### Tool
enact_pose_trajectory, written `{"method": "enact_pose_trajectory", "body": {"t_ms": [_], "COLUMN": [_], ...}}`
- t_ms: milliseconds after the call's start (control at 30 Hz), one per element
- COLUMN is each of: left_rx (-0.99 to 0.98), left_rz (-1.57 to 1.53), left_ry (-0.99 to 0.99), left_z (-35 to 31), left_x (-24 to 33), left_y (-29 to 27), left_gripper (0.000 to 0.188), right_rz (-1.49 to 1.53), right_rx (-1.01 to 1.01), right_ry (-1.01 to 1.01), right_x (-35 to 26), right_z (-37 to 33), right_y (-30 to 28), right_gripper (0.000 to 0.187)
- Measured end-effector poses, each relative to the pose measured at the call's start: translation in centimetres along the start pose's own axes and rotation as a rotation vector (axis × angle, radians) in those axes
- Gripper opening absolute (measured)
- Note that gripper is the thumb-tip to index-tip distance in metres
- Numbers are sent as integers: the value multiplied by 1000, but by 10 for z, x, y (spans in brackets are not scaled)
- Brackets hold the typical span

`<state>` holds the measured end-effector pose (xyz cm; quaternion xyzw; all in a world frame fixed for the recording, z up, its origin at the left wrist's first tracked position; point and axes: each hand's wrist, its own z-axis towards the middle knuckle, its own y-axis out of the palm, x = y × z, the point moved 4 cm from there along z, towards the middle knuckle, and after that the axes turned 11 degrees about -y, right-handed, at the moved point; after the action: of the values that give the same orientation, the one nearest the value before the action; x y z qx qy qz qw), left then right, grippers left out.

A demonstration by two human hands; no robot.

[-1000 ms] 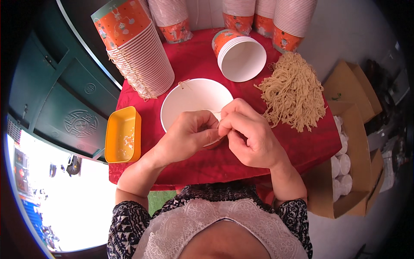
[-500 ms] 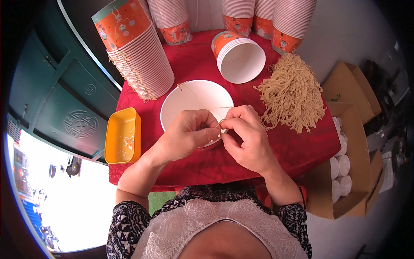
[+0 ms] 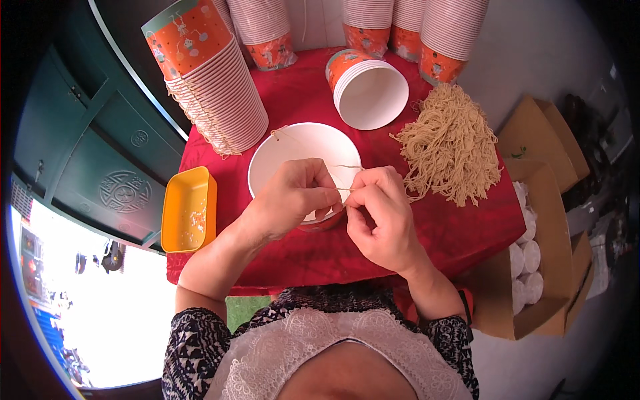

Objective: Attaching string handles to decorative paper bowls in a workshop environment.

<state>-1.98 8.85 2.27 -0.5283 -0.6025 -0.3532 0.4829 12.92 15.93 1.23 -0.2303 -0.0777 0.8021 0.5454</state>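
Observation:
A white-lined paper bucket (image 3: 317,141) stands open side up on the table in front of me, its front part hidden behind my hands. A thin beige string (image 3: 343,189) runs between my fingertips over the bucket's near right rim. My left hand (image 3: 291,200) pinches one part of it between thumb and forefinger. With its fingertips closed, my right hand (image 3: 381,217) grips the string close by. The string also passes across the bucket's mouth to a knot (image 3: 275,136) at the far left rim.
A heap of beige strings (image 3: 452,143) lies at the right. Nested buckets (image 3: 371,95) rest on their side behind. A tall bucket stack (image 3: 217,93) with strings stands left, above a yellow tray (image 3: 212,213) with small bits. A cardboard box (image 3: 553,253) is beside the red-covered table (image 3: 267,270).
My hands have moved slightly apart, the right one to the right and a little down. The string between my fingertips is now drawn out straight.

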Motion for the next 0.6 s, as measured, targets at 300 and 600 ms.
{"method": "enact_pose_trajectory", "body": {"t_ms": [300, 600], "left_rx": [-32, 39], "left_rz": [30, 200], "left_ry": [-29, 232], "left_z": [-2, -6], "left_x": [-4, -5], "left_y": [-1, 5], "left_gripper": [11, 12], "right_rz": [19, -52], "right_rx": [-14, -70], "right_ry": [-12, 43], "right_x": [8, 19], "right_z": [-2, -3], "right_y": [-5, 4], "right_gripper": [15, 9]}}
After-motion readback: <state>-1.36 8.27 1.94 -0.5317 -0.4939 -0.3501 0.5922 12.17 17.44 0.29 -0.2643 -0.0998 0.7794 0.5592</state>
